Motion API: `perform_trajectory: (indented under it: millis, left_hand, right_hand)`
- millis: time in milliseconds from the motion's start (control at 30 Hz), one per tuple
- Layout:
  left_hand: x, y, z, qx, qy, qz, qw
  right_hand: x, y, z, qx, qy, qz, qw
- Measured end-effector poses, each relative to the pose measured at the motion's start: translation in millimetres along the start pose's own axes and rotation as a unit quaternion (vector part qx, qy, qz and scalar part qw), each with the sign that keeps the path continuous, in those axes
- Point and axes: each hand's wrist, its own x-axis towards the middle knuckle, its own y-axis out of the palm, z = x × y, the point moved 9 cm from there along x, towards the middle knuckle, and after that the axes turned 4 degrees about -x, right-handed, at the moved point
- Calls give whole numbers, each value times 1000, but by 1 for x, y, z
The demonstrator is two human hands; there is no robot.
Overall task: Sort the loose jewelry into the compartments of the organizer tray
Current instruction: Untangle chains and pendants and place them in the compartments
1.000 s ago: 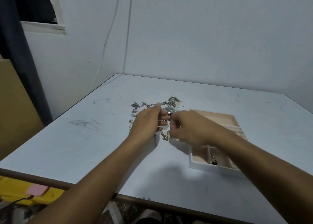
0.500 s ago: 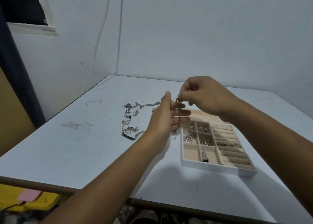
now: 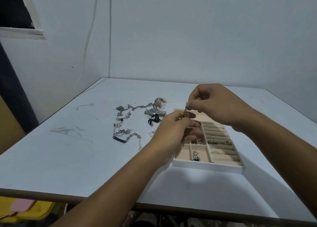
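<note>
Over tray (image 3: 205,166): right hand (image 3: 217,105) pinching chain (image 3: 185,111) at top, left hand (image 3: 171,132) pinching it lower down, probably pulling it straight so it is going into compartment untangled. Unsorted watch (image 3: 154,112), necklaces (image 3: 123,123) lying loose on table (image 3: 68,158), left of tray.

My left hand (image 3: 171,130) and right hand (image 3: 216,105) are up over the tray (image 3: 205,166) now, away from the pile (image 3: 125,123). My left hand now pinches the gold chain (image 3: 185,112) too.

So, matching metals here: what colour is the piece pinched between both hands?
Gold piece, clearest in the head view.
</note>
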Motion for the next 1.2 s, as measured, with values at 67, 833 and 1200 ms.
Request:
perform_trajectory:
  millis: [67, 833, 1200]
  left_hand:
    - [-3, 2, 1, -10, -11, 10, 1000]
    - [-20, -2, 7, 14, -75, 67, 995]
    - [-15, -27, 8, 12, -69, -6, 998]
  right_hand:
    - [-3, 0, -2, 5, 1, 2, 1000]
    - [-29, 20, -9, -43, 4, 7, 999]
    - [-36, 19, -27, 12, 22, 2, 1000]
